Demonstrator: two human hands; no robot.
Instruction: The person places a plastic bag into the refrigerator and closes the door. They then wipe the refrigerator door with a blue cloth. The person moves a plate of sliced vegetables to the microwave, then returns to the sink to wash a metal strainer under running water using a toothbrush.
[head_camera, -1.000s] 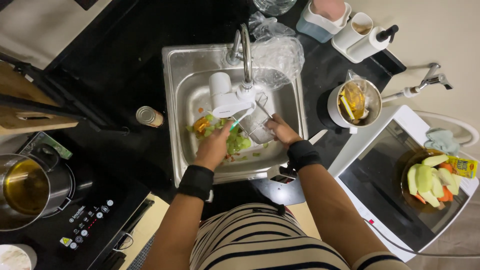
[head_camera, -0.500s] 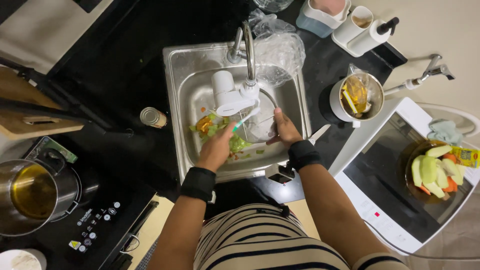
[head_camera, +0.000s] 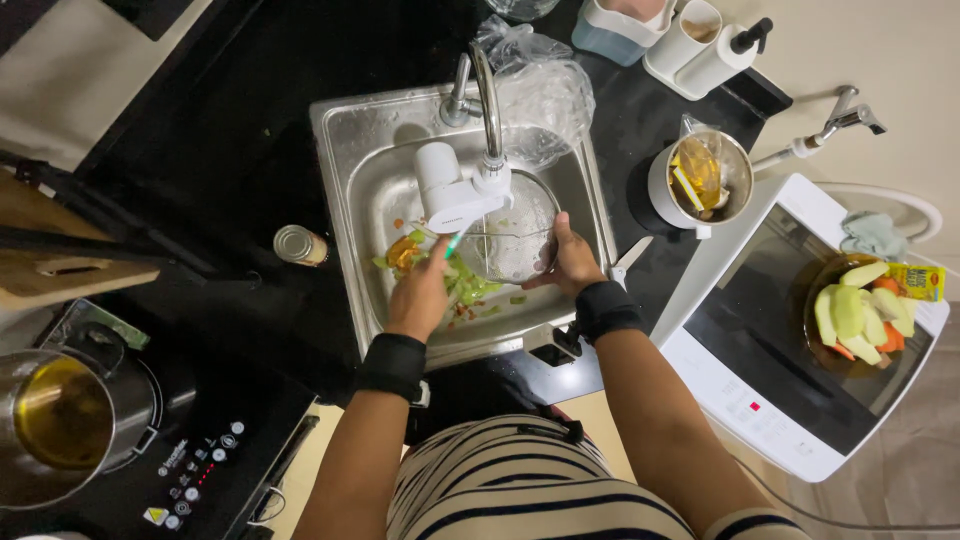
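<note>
Looking down from head height, a person is standing at a small steel sink (head_camera: 345, 150) set into a black worktop (head_camera: 230, 130), both forearms reaching in, each with a dark band at the wrist.

The right hand (head_camera: 568, 262) is curling around the near rim of a clear glass bowl (head_camera: 510, 235), grasping it and holding it under the tap (head_camera: 487, 95), which carries a white filter unit (head_camera: 450, 190). No running stream is showing clearly, so whether the bowl is filling cannot be told. The left hand (head_camera: 422, 295) is lying palm down, just beside the bowl, over green and orange vegetable scraps (head_camera: 440, 275) scattered on the sink floor; its grip is hidden from above, so whether it is clenched on any scraps cannot be told.

Judging from this, the washing-up looks partway: the bowl is at the tap, while the scraps are lying loose and uncollected in the sink.

Off to the right, cut vegetables are sitting in a dark dish (head_camera: 815, 345) on a white appliance (head_camera: 740, 400). A pot of yellow liquid (head_camera: 50, 415) is resting on a cooktop at the left.
</note>
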